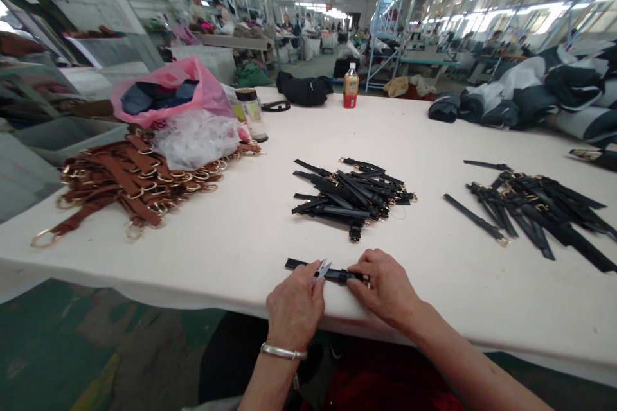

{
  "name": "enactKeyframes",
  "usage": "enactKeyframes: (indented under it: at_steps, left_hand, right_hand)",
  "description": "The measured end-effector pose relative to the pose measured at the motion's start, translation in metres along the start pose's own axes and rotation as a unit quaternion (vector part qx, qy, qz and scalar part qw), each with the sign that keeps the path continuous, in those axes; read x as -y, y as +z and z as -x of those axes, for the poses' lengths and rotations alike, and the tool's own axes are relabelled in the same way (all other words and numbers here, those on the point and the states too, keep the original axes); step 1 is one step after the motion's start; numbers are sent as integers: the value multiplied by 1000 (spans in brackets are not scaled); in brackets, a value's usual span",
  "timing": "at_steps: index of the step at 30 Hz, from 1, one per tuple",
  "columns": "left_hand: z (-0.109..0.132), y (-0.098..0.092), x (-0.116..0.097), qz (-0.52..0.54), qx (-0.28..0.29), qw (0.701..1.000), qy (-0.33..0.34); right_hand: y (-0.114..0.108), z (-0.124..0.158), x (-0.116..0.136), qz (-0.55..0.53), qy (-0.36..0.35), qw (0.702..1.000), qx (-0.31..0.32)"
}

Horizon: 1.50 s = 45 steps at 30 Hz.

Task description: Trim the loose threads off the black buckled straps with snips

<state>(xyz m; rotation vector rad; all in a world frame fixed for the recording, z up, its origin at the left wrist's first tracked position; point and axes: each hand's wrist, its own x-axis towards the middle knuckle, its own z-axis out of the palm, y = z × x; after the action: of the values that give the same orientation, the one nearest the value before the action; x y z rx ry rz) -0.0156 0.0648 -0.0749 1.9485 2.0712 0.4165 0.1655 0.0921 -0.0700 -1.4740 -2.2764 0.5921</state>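
A short black strap (301,266) lies along the near edge of the white table (250,237). My left hand (295,305) is closed around small metal thread snips (321,269), whose blades rest on the strap's middle. My right hand (385,284) pinches the strap's right end, where a buckle sits. A pile of black straps with gold buckles (354,196) lies just beyond my hands. A second, longer pile of black straps (535,212) is spread out to the right.
Brown straps with gold rings (130,183) are heaped at the left, beside a pink plastic bag (168,93), a clear bag and a jar (251,112). A drink bottle (350,87) and a black pouch (304,88) stand at the far edge. Folded dark fabric (530,99) lies at the far right. Other workers sit far behind.
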Motion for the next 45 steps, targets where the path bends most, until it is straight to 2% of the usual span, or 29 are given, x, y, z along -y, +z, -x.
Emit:
enactKeyframes:
  at_steps: [4, 7, 11, 15, 19, 25, 39, 45]
  left_hand:
    - [0, 1, -1, 7, -2, 1000, -5]
    - [0, 1, 1, 26, -6, 1000, -14]
    - [2, -1, 2, 69, -15, 997, -24]
    - [9, -1, 0, 106, -18, 994, -21]
    - [16, 1, -4, 111, -6, 994, -13]
    - [19, -1, -6, 105, 10, 994, -7]
    - [17, 0, -8, 76, 20, 997, 3]
    - [18, 0, -7, 79, 21, 997, 5]
  right_hand:
    - [-1, 3, 0, -16, -4, 1000, 11]
    - [3, 4, 0, -34, 11, 999, -4]
    - [14, 4, -2, -35, 10, 996, -77]
    - [22, 8, -4, -39, -58, 988, -137]
    - [21, 20, -3, -87, -105, 984, -117]
    - [12, 30, -4, -158, -51, 980, -111]
    - [5, 16, -7, -143, 33, 989, -12]
    - [1, 14, -8, -117, 43, 992, -6]
